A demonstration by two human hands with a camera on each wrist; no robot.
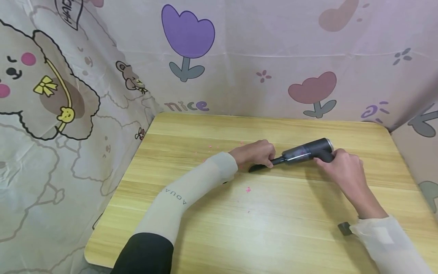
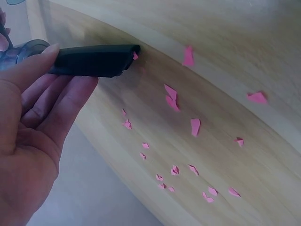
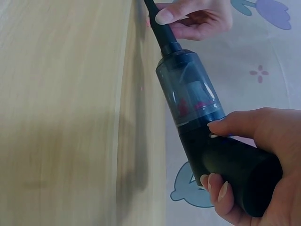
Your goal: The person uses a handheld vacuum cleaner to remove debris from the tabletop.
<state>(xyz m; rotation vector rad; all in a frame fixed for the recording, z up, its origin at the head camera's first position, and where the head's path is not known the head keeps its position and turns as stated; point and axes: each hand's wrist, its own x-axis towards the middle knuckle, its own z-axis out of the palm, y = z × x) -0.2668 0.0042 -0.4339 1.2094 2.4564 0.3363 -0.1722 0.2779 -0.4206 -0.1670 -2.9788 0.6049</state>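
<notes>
A black handheld vacuum cleaner (image 1: 301, 152) is held above the wooden table, its narrow nozzle pointing left. My right hand (image 1: 347, 171) grips the vacuum's handle, and in the right wrist view the thumb lies by a button on the body. With thumb and fingers my left hand (image 1: 254, 152) pinches the flat black nozzle (image 2: 94, 60). A pink scrap (image 2: 135, 56) shows at the nozzle's mouth. Several more pink paper scraps (image 2: 195, 126) lie scattered on the table past it. Pink bits are visible inside the clear dust cup (image 3: 195, 89).
The light wooden table (image 1: 219, 236) has rounded corners and meets a printed cloth backdrop (image 1: 239, 87) behind. A small clump of pink scraps (image 1: 248, 189) lies nearer the front. A small dark object (image 1: 344, 228) sits by the right sleeve.
</notes>
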